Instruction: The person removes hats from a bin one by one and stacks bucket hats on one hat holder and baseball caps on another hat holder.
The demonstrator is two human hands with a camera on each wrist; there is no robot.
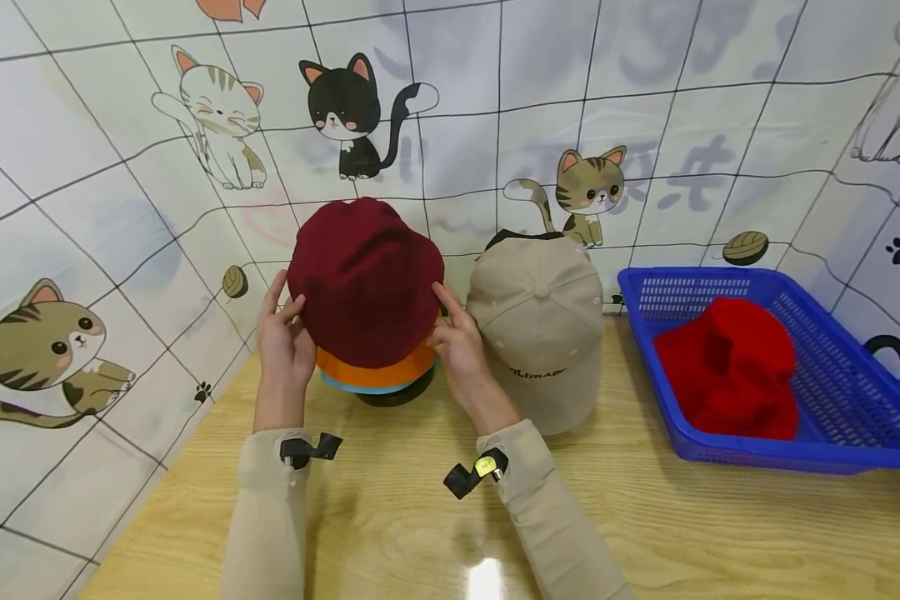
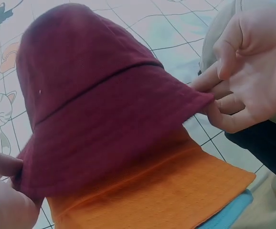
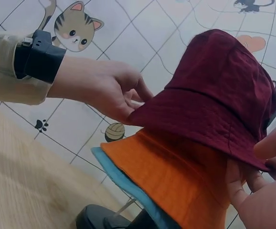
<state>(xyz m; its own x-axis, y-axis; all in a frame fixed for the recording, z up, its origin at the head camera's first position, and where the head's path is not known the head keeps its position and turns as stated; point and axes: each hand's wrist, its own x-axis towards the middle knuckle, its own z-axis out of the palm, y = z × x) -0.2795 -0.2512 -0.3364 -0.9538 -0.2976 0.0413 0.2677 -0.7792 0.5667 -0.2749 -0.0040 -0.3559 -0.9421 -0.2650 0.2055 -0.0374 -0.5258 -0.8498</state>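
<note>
A maroon bucket hat (image 1: 367, 283) sits over an orange bucket hat (image 1: 378, 371), whose brim shows below it. Under the orange one, a light blue brim (image 2: 228, 212) peeks out, above a dark round base (image 1: 397, 392). My left hand (image 1: 283, 346) pinches the maroon brim at its left side. On the opposite side, my right hand (image 1: 461, 350) pinches the same brim between thumb and fingers. Both wrist views show the maroon hat upright, its brim spread between the two hands. What holds the stack up inside is hidden.
Close to my right hand stands a beige baseball cap (image 1: 540, 308) with its visor downward. Farther right, a blue plastic basket (image 1: 675, 425) holds a red hat (image 1: 735, 375). A wall with cat drawings (image 1: 465, 100) rises behind and left of the wooden table (image 1: 390, 517).
</note>
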